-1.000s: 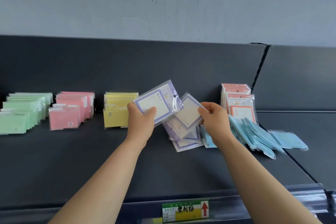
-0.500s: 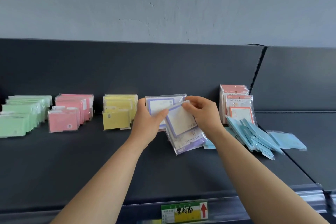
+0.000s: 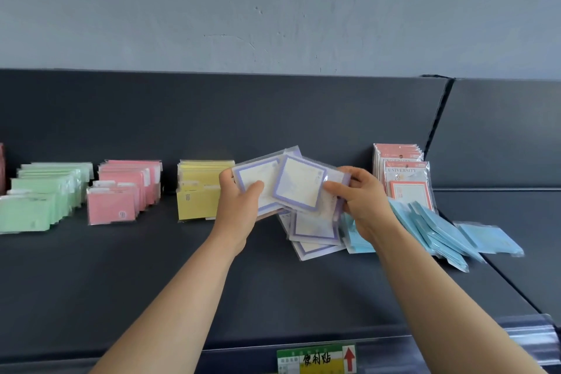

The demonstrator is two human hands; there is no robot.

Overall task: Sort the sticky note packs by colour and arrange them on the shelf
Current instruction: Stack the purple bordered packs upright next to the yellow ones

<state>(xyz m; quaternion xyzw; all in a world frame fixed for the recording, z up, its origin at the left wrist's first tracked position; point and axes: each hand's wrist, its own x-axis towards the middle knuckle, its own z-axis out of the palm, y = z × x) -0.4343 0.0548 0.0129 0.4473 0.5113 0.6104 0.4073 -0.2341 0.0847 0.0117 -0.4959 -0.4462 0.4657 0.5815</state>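
Dark shelf (image 3: 121, 297) under a grey wall (image 3: 273, 9) carries green packs (image 3: 36, 206), pink packs (image 3: 115, 206) and yellow packs (image 3: 197, 203) at nine o'clock, loose blue packs (image 3: 440, 231) at three o'clock. At centre the left hand (image 3: 239, 209) and right hand (image 3: 361, 203) both grip purple packs (image 3: 299, 188), fingers curled round their edges. I would square them together, then stand them just beside the yellow packs.

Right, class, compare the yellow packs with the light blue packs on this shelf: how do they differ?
The yellow packs stand upright in a tidy row; the light blue packs lie slumped and fanned out. Yellow sits left of the held purple-bordered packs, blue to their right. Both are in clear wrap on the dark shelf.
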